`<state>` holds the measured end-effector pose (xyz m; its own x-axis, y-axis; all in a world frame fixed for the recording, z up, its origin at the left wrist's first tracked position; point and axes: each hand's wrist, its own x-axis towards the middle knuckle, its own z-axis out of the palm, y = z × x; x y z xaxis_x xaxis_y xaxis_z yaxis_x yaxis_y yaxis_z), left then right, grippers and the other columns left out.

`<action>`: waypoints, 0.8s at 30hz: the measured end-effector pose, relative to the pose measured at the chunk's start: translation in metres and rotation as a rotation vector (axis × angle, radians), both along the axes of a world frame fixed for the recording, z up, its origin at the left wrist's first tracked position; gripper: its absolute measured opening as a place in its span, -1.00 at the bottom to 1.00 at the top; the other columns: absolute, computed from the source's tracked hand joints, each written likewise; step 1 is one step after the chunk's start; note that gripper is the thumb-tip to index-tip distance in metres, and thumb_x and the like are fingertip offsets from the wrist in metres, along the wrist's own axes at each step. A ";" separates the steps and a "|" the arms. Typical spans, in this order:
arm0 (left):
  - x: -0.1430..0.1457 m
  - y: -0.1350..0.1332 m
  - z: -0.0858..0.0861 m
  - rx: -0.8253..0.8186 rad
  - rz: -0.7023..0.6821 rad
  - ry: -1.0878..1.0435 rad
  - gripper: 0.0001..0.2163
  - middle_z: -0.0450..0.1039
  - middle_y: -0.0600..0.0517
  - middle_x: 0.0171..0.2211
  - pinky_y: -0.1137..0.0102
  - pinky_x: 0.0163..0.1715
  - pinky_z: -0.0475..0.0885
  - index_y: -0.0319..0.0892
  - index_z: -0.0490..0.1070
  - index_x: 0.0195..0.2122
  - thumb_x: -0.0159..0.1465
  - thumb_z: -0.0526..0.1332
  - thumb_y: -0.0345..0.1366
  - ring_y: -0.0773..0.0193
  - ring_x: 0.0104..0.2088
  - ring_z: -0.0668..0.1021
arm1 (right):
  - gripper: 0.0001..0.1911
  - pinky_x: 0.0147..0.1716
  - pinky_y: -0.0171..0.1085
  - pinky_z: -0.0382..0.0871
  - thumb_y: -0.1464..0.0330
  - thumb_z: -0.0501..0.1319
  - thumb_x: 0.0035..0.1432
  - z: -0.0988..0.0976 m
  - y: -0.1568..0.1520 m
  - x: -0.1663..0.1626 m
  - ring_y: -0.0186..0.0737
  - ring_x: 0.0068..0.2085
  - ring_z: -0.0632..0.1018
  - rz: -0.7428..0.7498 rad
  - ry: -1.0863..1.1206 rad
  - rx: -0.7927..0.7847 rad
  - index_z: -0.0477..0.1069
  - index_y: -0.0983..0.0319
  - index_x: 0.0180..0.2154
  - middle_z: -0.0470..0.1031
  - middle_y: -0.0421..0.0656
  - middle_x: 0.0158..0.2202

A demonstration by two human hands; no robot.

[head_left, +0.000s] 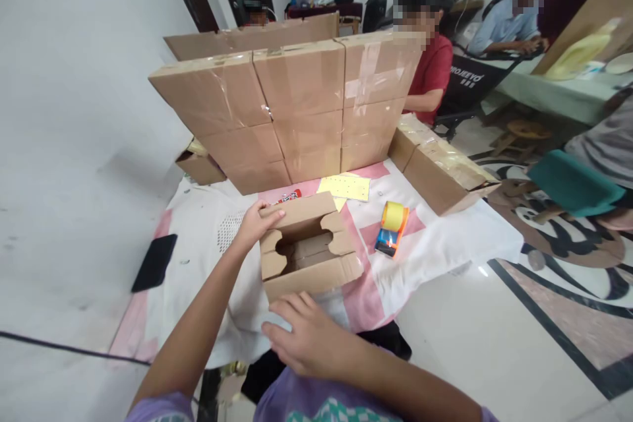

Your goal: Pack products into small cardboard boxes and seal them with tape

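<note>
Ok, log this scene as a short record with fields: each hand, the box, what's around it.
left hand: grips the far left flap of the open cardboard box
right hand: open, flat on the cloth by the box's front wall
box state: top open, flaps partly folded in
nearby: tape dispenser to its right, yellow sheet behind, black phone far left
background: wall of taped cartons

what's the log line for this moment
left hand: holds box flap | right hand: at box front | flaps: open | tape dispenser: apart, untouched
</note>
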<state>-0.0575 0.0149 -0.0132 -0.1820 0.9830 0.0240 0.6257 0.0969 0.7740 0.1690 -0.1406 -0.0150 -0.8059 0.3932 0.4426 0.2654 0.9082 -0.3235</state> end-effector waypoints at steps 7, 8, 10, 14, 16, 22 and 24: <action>-0.023 0.023 -0.025 -0.048 0.112 -0.009 -0.42 0.42 -0.21 0.15 0.30 -0.09 0.47 -0.14 0.26 0.16 0.24 0.18 0.13 0.11 0.04 0.56 | -0.68 0.00 0.00 0.43 0.52 0.16 0.20 0.020 0.031 0.052 -0.01 0.04 0.47 -0.107 0.362 -0.026 0.41 0.20 -0.01 0.52 -0.02 -0.08; -0.033 0.025 -0.027 -0.038 0.123 0.020 -0.43 0.35 -0.24 0.23 0.29 -0.04 0.46 -0.15 0.19 0.22 0.31 0.07 0.11 0.11 0.11 0.53 | -0.65 -0.01 0.03 0.43 0.55 0.17 0.18 0.021 0.038 0.064 0.00 0.03 0.49 -0.184 0.415 -0.012 0.41 0.18 -0.01 0.52 -0.03 -0.09; -0.051 0.031 -0.030 -0.048 0.122 0.098 -0.42 0.29 -0.29 0.28 0.22 0.05 0.41 -0.20 0.15 0.27 0.35 -0.02 0.07 0.06 0.20 0.46 | -0.64 -0.05 0.06 0.44 0.58 0.18 0.16 0.019 0.053 0.089 0.00 -0.01 0.52 -0.350 0.516 0.003 0.42 0.14 -0.03 0.52 -0.04 -0.12; -0.067 0.048 -0.038 -0.175 -0.040 0.291 -0.37 0.51 -0.23 0.11 0.09 0.12 0.32 -0.15 0.37 0.15 0.08 0.32 0.01 -0.12 0.15 0.50 | -0.68 -0.15 0.02 0.45 0.58 0.19 0.18 0.004 0.078 0.121 -0.03 -0.12 0.54 -0.572 0.601 -0.014 0.46 0.13 -0.09 0.51 -0.06 -0.18; -0.061 0.059 -0.040 -0.226 -0.128 0.390 -0.42 0.60 -0.17 0.00 0.02 0.14 0.26 -0.12 0.43 0.09 0.03 0.37 -0.07 -0.15 0.08 0.54 | -0.70 -0.16 -0.01 0.46 0.58 0.19 0.20 -0.003 0.085 0.125 -0.05 -0.14 0.54 -0.606 0.597 -0.034 0.46 0.13 -0.10 0.51 -0.06 -0.19; -0.037 0.075 -0.003 -0.200 -0.253 0.646 -0.71 0.60 -0.12 -0.12 0.20 -0.02 0.33 -0.13 0.52 -0.23 0.07 0.37 -0.12 -0.09 -0.03 0.58 | -0.71 -0.16 -0.02 0.46 0.58 0.18 0.21 -0.014 0.085 0.118 -0.06 -0.13 0.55 -0.611 0.604 -0.073 0.46 0.14 -0.10 0.51 -0.07 -0.19; -0.042 0.064 0.024 -0.144 -0.225 0.708 -0.69 0.55 -0.14 -0.02 0.27 -0.14 0.35 -0.13 0.49 -0.17 0.15 0.33 -0.06 -0.06 -0.04 0.57 | -0.71 -0.15 -0.02 0.46 0.58 0.19 0.21 -0.016 0.084 0.120 -0.06 -0.13 0.55 -0.610 0.604 -0.073 0.46 0.15 -0.09 0.51 -0.07 -0.18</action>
